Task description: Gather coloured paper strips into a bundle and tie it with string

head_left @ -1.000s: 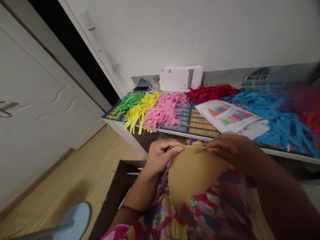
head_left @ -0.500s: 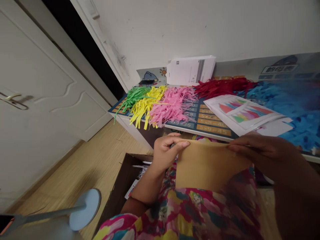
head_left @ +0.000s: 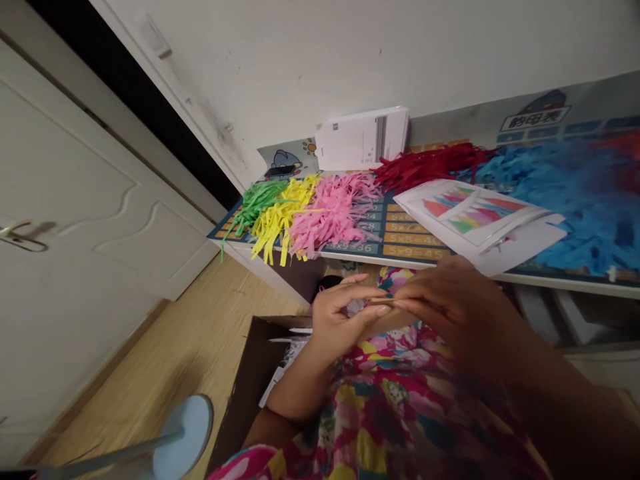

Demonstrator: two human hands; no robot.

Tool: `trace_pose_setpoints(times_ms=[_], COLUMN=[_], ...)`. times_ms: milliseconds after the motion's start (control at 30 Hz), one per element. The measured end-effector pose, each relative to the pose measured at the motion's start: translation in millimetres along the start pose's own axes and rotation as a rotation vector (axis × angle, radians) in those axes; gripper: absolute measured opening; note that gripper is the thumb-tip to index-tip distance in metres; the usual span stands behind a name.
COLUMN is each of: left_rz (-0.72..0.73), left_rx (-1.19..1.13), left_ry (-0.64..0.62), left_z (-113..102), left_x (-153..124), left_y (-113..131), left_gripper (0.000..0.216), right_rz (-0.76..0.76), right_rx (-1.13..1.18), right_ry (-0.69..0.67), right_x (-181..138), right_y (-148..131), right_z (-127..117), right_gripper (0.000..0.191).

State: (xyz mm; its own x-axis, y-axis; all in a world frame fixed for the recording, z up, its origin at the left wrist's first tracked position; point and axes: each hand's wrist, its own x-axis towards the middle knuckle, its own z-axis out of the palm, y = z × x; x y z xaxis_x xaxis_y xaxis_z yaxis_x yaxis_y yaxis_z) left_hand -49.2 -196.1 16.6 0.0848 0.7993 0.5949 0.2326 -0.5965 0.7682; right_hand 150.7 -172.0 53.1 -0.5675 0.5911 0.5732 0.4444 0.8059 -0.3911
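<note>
Between my two hands, above the patterned clothing on my lap, is a tan sheet of paper (head_left: 389, 323). My left hand (head_left: 345, 307) pinches its left part between thumb and fingers. From the other side my right hand (head_left: 450, 303) grips it, with the fingertips close to those of my left hand. Only a narrow part of the sheet shows, and my right hand hides the rest. Just beyond my hands, on the table, lie pink tissue fringe (head_left: 336, 210) and a white packet with a printed tassel picture (head_left: 467, 217).
Yellow fringe (head_left: 280, 213), green fringe (head_left: 260, 203), red fringe (head_left: 435, 165) and blue fringe (head_left: 595, 207) lie along the table. A stack of white paper (head_left: 363, 141) leans on the wall. An open box (head_left: 245, 380) and a round light-blue base (head_left: 185, 433) are at lower left.
My right hand has moved left, close to my left hand. The tan sheet, spread wide between them before, now shows only as a narrow strip. The view has shifted slightly.
</note>
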Motion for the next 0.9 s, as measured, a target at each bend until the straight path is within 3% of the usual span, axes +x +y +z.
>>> trace_pose_setpoints(times_ms=[167,333,500,633,700,833,900], left_rz=[0.032,0.035,0.074,0.014,-0.033,-0.134,-0.193], left_rx=[-0.033,-0.034,0.021,-0.017,-0.052,-0.083,-0.103], left_ry=[0.037,0.043,0.025,0.066,0.081,0.101,0.055], left_z=[2.6,5.2,6.9,11.5,13.2,12.6,11.1], left_x=[-2.9,-5.2,-6.0,-7.5,-9.0,-11.3,-10.3], left_y=[-2.7,-5.7,-4.7,-3.1,-4.3,-8.7,-8.5], left_gripper=[0.005,0.008,0.009,0.016,0.018,0.018,0.019], right_rz=[-0.080,-0.053,-0.036,-0.124,-0.095,0.112,0.146], right_rx=[-0.039,-0.073,-0.102,-0.126,-0.115,-0.102,-0.065], right_ry=[0.020,0.024,0.118,0.223,0.254,0.119,0.042], right_x=[-6.1,-9.2,-12.1,-15.9,-18.8,-23.9,-24.8], right_y=[0.8,-1.8,-6.3,-7.4,-4.4,6.2,10.3], right_z=[0.4,3.3,9.2,11.8,11.5,6.8,4.2], right_gripper=[0.027,0.026,0.017,0.019,0.012,0.025,0.030])
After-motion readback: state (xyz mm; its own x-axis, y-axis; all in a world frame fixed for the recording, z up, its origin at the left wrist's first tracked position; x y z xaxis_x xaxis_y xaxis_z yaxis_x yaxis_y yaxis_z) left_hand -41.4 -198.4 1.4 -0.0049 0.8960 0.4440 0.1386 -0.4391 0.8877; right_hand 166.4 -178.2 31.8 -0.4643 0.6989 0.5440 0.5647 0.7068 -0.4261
